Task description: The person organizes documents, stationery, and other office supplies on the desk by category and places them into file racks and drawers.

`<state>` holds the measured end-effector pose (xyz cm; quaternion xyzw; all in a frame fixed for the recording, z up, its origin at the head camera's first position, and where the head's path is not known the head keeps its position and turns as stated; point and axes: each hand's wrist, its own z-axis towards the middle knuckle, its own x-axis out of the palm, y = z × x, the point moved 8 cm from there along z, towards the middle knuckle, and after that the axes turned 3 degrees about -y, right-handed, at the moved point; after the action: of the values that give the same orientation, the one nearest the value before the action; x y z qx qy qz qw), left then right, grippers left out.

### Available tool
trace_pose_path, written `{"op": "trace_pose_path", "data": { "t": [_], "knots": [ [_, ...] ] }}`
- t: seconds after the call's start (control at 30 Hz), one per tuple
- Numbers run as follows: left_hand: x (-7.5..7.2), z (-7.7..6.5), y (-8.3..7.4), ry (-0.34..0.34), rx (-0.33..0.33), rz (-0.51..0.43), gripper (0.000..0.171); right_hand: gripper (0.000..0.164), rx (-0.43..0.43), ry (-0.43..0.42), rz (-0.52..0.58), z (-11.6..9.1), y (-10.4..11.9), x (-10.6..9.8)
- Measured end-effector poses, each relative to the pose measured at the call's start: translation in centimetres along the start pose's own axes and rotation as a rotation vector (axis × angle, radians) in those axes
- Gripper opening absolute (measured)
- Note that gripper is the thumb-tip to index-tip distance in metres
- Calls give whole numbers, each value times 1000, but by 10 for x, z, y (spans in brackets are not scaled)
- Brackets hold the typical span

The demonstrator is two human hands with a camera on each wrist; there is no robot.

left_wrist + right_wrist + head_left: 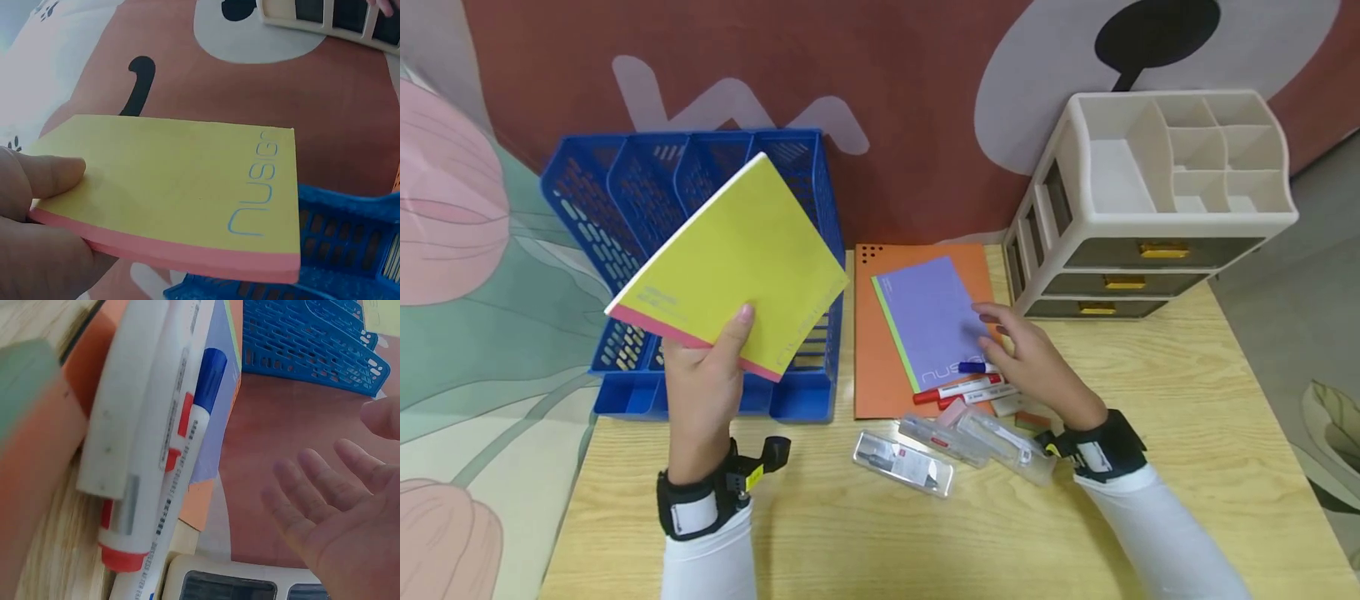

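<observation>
One yellow notebook (730,250) held up in the left hand (703,379), thumb laid across the cover, fingers tucked under by the pink spine; gripped close to that bound edge probably to stop the pages from fanning out; tilted in the air before the blue file rack (805,400) near the far left corner of the table (925,550), likely raised so high for clearance over the rack's upright dividers; contact between notebook and rack impossible to tell for certain; nothing in the right hand (1037,371), fingers loosely spread and slightly bent, thumb well apart; poised near the right edge of the purple notebook (917,317), a position apparently handy for notebook and markers alike; purple notebook lying face up on the orange folder (872,367), towards the middle of the table's far edge, a little askew, seemingly with no need for squaring; blue-capped marker (974,367) and red-capped markers (958,389) in a loose heap about the folder's near right corner, probably for want of anything to hold them in line; clear plastic cases (904,464) just off the folder's near edge, flat-sided and so unlikely to roll; white drawer unit (1195,223) at the table's far right corner, drawer handles towards the near edge, presumably for easy pulling.
</observation>
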<state>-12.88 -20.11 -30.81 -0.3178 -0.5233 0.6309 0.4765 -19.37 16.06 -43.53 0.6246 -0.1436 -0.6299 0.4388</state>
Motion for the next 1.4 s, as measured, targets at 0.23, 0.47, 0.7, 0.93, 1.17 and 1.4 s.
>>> {"op": "trace_pose_path", "data": {
  "t": [0.23,0.47,0.7,0.93,1.17,1.4],
  "knots": [
    [-15,3,6,-120,-15,76,38,50,-38,-7,-57,1,1,-2],
    [-18,13,27,-168,-76,155,28,55,-136,-32,-165,-3,7,-4],
    [-10,26,51,-134,-93,245,33,56,-119,-9,-187,-10,7,-5],
    [-4,37,69,-122,-110,284,35,58,-65,4,-202,-18,3,-9],
    [5,45,78,-90,-92,307,35,60,-49,23,-196,-21,0,-7],
    [14,56,87,-76,-88,341,35,58,-62,24,-195,-18,3,-8]
  ]
}}
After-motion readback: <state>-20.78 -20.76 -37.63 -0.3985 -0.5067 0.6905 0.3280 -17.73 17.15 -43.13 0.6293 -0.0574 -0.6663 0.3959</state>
